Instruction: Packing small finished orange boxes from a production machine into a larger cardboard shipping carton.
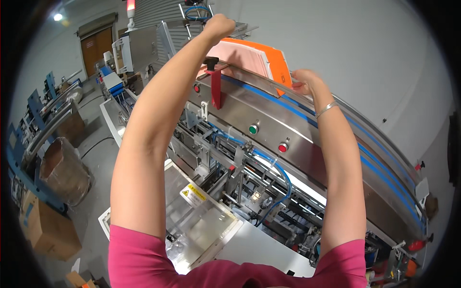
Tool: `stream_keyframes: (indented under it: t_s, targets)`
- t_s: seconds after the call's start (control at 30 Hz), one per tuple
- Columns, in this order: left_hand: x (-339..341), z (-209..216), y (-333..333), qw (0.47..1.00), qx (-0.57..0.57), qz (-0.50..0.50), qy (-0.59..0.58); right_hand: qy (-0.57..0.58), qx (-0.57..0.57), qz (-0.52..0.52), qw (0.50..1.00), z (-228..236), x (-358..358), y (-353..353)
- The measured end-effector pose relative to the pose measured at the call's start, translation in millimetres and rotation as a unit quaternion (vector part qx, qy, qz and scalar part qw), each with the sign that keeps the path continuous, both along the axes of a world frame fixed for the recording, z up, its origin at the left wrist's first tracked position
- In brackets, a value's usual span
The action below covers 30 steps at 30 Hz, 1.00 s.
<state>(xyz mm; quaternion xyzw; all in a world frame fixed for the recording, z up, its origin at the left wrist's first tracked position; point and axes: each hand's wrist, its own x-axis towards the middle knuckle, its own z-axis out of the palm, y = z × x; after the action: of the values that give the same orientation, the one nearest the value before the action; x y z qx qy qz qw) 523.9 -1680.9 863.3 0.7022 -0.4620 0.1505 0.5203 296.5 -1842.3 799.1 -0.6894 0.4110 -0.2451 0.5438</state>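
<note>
My two hands frame a stack of orange-and-white sheets on edge, at 1 o'clock on a machine.
Nearest, my arms stretch over a clear cover at 7 o'clock and the mechanism, probably because the stack sits beyond them. Past these, a steel housing carries a green button near the centre and a red button at 3 o'clock. Behind its rim, the sheets stand by blue belts, the rim perhaps keeping them upright. My right hand, at 2 o'clock, is half curled beside their nearer end; my left hand, at 12, is curled by the farther top. I cannot tell whether either grips. A grey wall lies beyond.
</note>
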Motion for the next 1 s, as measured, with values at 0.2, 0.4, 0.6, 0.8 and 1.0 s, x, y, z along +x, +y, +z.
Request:
stream_keyframes:
  t_s: [0.2, 0.4, 0.6, 0.8, 1.0]
  targets:
    - [7, -13, -65, 0.997, 0.057, 0.048, -0.037, 0.01, 0.001, 0.04, 0.999, -17, 35, -14]
    - [-6, -23, -92, 0.946, 0.274, 0.174, 0.005, 0.008, 0.012, 0.046, 0.999, -14, 31, -11]
    - [8, -15, -106, 0.938, 0.278, 0.206, 0.011, -0.012, 0.017, 0.06, 0.998, -16, 38, -13]
    - [-7, -7, -109, 0.942, 0.272, 0.195, 0.014, 0.003, 0.005, 0.064, 0.998, -17, 34, -23]
    - [-1, 0, -108, 0.97, 0.22, 0.089, -0.059, -0.028, 0.018, 0.067, 0.997, 0, 18, -5]
